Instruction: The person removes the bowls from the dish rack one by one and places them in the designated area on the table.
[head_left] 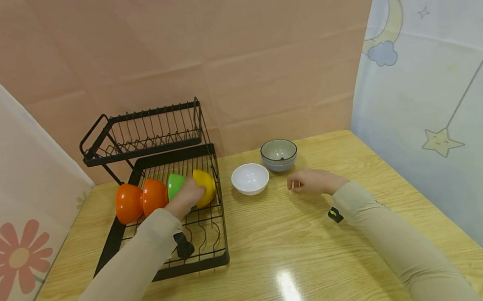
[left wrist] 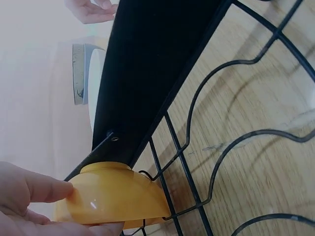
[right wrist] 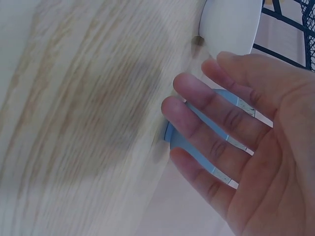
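Note:
My left hand pinches a yellow bowl that stands on its side at the right end of a row in the black dish rack. In the left wrist view, thumb and fingers lie on either side of the yellow bowl, close by the rack's black side rail. Just left of it is a green bowl, partly behind my hand. My right hand hovers over the table with loosely bent fingers and nothing in them. Nearest to it are a white bowl and a grey-and-blue bowl stack.
Two orange bowls stand tilted farther left in the rack's lower level. An upper wire tier rises over the rack's back part. Behind the wooden table hangs a pinkish cloth; patterned cloths flank both sides.

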A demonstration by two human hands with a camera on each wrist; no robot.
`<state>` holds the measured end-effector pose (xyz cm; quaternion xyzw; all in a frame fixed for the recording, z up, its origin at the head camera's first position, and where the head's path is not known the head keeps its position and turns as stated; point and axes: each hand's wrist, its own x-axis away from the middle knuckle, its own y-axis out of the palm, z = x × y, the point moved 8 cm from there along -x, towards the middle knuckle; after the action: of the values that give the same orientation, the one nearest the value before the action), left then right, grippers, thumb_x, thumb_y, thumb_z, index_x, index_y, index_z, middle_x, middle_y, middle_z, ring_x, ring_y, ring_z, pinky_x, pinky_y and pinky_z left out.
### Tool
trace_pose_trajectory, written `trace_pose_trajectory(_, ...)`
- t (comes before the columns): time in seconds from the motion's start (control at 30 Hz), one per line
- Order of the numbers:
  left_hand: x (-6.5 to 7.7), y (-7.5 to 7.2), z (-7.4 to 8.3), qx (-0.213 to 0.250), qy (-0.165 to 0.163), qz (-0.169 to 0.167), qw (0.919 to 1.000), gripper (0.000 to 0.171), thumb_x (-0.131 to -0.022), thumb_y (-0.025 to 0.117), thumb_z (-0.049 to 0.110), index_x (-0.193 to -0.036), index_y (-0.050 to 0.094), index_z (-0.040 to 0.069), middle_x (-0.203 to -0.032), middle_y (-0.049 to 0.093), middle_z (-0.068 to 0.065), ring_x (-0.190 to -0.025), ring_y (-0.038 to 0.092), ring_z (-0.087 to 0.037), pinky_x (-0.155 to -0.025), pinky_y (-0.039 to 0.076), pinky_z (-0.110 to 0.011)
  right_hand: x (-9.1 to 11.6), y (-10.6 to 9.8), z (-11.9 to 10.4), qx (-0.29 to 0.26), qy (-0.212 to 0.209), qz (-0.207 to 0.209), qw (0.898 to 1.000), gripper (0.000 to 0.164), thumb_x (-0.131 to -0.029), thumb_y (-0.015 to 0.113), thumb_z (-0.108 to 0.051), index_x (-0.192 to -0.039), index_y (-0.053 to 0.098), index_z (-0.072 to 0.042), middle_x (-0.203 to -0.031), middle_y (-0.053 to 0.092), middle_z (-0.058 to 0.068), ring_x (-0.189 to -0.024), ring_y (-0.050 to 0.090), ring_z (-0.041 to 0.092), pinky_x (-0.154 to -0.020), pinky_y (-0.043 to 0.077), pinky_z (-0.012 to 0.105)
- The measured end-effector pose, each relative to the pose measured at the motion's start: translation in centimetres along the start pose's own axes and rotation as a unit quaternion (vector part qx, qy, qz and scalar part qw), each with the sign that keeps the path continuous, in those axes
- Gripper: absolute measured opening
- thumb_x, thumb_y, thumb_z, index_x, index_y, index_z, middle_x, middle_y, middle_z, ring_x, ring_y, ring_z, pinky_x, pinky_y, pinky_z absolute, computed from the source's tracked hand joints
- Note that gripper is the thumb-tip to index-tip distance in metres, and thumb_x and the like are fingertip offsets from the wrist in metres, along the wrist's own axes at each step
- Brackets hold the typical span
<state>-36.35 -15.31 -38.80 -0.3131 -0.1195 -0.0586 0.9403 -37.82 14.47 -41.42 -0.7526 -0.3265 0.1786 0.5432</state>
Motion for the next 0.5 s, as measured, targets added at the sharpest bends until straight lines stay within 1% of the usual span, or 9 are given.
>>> trace_pose_trajectory(0.13,-0.2,0.0,-0.3,0.019,-0.003,-0.006,0.9998,0.059,-0.094,0.042,0.003,-0.142,0.011,-0.008,-0.129,0.036,-0.026,-0.113,0.042,-0.036,-0.092,0.040,-0.044,0.0,0.1,0.2,-0.002,-0.005,0.001,1.000,0.008,-0.091,0.058,-0.013,-0.096,0.063,-0.010,-0.082,0.061,-0.003,-0.073,0.055,0.008,-0.066,0.046,0.029)
trace_pose_trajectory(0.2,-0.2,0.0,-0.5,0.033,-0.008,-0.009,0.9994,0.060,-0.094,0.044,0.004,-0.143,0.011,-0.007,-0.132,0.035,-0.026,-0.117,0.040,-0.037,-0.095,0.038,-0.046,-0.1,0.1,0.2,-0.003,-0.008,0.002,1.000,0.008,-0.091,0.058,-0.013,-0.096,0.063,-0.009,-0.082,0.061,-0.003,-0.073,0.055,0.008,-0.066,0.047,0.029)
trace_pose_trajectory(0.27,-0.2,-0.1,-0.7,0.047,-0.012,-0.015,0.9987,0.058,-0.094,0.045,0.006,-0.143,0.015,-0.007,-0.131,0.037,-0.025,-0.116,0.041,-0.036,-0.095,0.038,-0.046,-0.1,0.2,0.3,-0.002,-0.008,0.001,1.000,0.008,-0.091,0.058,-0.013,-0.096,0.063,-0.010,-0.082,0.061,-0.004,-0.073,0.055,0.008,-0.066,0.046,0.029)
trace_pose_trajectory(0.37,-0.2,-0.2,-0.9,0.071,-0.023,-0.020,0.9970,0.055,-0.095,0.045,0.007,-0.142,0.020,-0.004,-0.128,0.040,-0.022,-0.111,0.044,-0.031,-0.093,0.039,-0.044,-0.1,0.2,0.3,-0.001,-0.010,0.001,1.000,0.008,-0.091,0.058,-0.013,-0.096,0.063,-0.010,-0.083,0.061,-0.005,-0.074,0.055,0.008,-0.066,0.047,0.029)
trace_pose_trajectory(0.5,-0.1,-0.4,-1.1,0.098,-0.037,-0.013,0.9944,0.046,-0.095,0.045,0.007,-0.137,0.029,-0.004,-0.121,0.045,-0.019,-0.103,0.046,-0.028,-0.090,0.041,-0.043,0.0,0.4,0.2,0.000,-0.006,-0.001,1.000,0.008,-0.092,0.057,-0.013,-0.096,0.063,-0.011,-0.084,0.060,-0.006,-0.076,0.055,0.009,-0.068,0.046,0.030)
